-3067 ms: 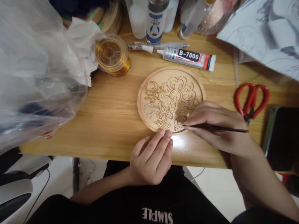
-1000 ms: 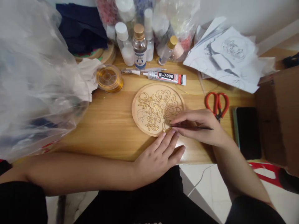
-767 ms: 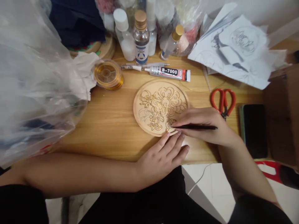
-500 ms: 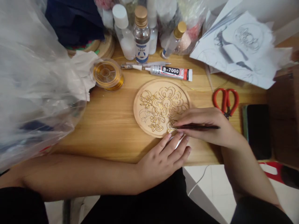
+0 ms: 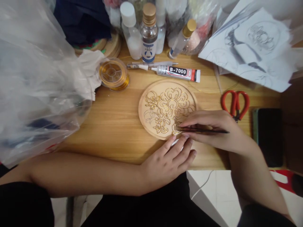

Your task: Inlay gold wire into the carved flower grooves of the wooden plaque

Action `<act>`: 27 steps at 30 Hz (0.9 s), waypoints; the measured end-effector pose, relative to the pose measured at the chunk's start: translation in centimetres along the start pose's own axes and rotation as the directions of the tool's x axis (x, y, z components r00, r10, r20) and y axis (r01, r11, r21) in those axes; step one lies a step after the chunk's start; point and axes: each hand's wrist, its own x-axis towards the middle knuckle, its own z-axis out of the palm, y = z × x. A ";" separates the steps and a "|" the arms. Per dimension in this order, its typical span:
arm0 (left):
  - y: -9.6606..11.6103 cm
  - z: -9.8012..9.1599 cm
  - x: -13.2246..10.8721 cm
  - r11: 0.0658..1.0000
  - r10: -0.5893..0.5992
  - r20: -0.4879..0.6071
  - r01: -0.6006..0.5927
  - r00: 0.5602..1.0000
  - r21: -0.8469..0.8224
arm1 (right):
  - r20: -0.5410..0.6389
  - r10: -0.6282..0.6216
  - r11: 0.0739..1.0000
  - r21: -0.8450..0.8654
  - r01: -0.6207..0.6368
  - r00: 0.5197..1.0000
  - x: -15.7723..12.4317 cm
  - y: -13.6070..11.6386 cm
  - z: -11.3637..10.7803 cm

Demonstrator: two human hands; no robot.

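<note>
A round wooden plate (image 5: pixel 145 124) lies on the table, its face covered with a flower pattern of gold wire (image 5: pixel 172 103); some petals at the left show only drawn lines. My right hand (image 5: pixel 210 127) pinches dark tweezers (image 5: pixel 203 130), their tips at the plate's lower right part among the wire curls. Whether the tips hold a piece of wire is too small to tell. My left hand (image 5: pixel 171 156) lies with fingers stretched out at the plate's near edge, over something white (image 5: pixel 179 143) that is mostly hidden under the fingers.
Beyond the plate lie a B-7000 glue tube (image 5: pixel 178 72) and a pen (image 5: pixel 139 66). A spool of gold wire (image 5: pixel 113 75) stands left, near a big plastic bag (image 5: pixel 40 88). Bottles (image 5: pixel 149 41) line the back. Red-handled pliers (image 5: pixel 235 102), a phone (image 5: pixel 268 137) and paper drawings (image 5: pixel 251 47) are right.
The whole view has shifted slightly, so things on the table sit a little further right. Both hands keep nearly the same places at the plate, with the tweezers still in my right hand.
</note>
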 end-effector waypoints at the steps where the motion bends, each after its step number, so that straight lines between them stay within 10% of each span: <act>1: 0.0 0.0 0.0 1.000 -0.001 -0.001 0.001 1.000 0.001 | -0.001 0.011 1.000 0.008 -0.011 1.000 0.0 0.0 0.0; 27: -0.1 0.0 0.1 0.999 0.022 0.012 -0.023 1.000 0.033 | 0.000 -0.086 0.996 0.039 0.086 0.996 0.1 0.5 0.2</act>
